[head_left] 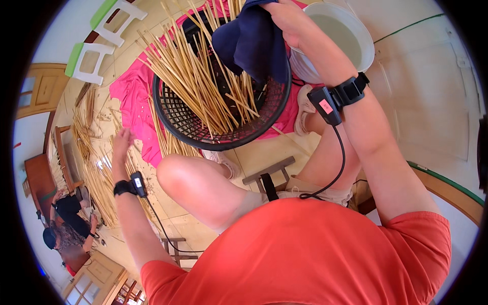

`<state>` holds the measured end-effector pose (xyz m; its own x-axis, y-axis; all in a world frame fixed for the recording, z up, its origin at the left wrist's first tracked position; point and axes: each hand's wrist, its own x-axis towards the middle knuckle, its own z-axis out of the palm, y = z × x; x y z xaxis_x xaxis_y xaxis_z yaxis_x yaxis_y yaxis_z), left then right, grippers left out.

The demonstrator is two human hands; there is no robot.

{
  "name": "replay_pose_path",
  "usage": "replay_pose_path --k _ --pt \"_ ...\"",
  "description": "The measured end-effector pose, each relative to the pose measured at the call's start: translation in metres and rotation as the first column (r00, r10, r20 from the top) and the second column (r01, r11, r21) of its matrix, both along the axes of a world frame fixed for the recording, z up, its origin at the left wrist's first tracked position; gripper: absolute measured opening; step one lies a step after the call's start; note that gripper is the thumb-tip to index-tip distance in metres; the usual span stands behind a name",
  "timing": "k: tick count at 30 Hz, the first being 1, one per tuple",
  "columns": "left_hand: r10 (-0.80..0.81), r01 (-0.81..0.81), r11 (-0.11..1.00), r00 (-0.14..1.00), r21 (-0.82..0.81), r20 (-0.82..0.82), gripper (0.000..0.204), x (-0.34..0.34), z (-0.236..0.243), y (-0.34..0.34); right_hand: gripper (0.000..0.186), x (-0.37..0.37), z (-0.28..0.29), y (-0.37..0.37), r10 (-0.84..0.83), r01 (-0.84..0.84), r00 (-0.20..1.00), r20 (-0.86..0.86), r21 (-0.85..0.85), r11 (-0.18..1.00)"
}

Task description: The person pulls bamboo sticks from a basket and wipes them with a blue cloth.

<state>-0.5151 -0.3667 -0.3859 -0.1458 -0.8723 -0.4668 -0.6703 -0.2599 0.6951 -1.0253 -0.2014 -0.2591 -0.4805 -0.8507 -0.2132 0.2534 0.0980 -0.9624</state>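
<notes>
My right hand (pixel 284 25) grips a dark navy cloth (pixel 244 43), raised over the back right of a black mesh basket (pixel 173 109) and partly hiding what lies behind it. Long pale straw-coloured sticks (pixel 188 86) lean in the basket, which stands on a pink cloth (pixel 129 101). Left of the basket, my left hand (pixel 123 140) is held out with fingers apart and nothing in them, near the edge of the pink cloth and above more loose sticks (pixel 91 152) spread over the tiled floor.
A white bucket of cloudy water (pixel 338 38) stands at the right of the basket. Two green-and-white stools (pixel 96 61) are at the upper left. Another person (pixel 66 234) works at the far left. A low folding stool (pixel 267 170) is between my legs, and white doors (pixel 427 91) line the right.
</notes>
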Motion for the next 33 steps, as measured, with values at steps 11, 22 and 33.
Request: replay_pose_path --k 11,22,33 --pt "-0.617 0.612 0.785 0.787 0.099 0.025 0.031 -0.257 0.053 0.009 0.023 -0.021 0.000 0.005 -0.024 0.035 0.995 0.094 -0.116 0.993" --pt "-0.707 0.752 0.349 0.602 0.559 -0.370 0.028 -0.372 -0.079 0.160 0.036 -0.050 0.010 0.025 -0.146 0.145 0.989 -0.021 -0.048 0.988" --pt "-0.878 0.844 0.286 0.421 0.454 -0.228 0.036 -0.353 -0.166 0.275 0.023 -0.070 -0.003 0.025 -0.148 0.145 0.988 -0.044 -0.068 0.987"
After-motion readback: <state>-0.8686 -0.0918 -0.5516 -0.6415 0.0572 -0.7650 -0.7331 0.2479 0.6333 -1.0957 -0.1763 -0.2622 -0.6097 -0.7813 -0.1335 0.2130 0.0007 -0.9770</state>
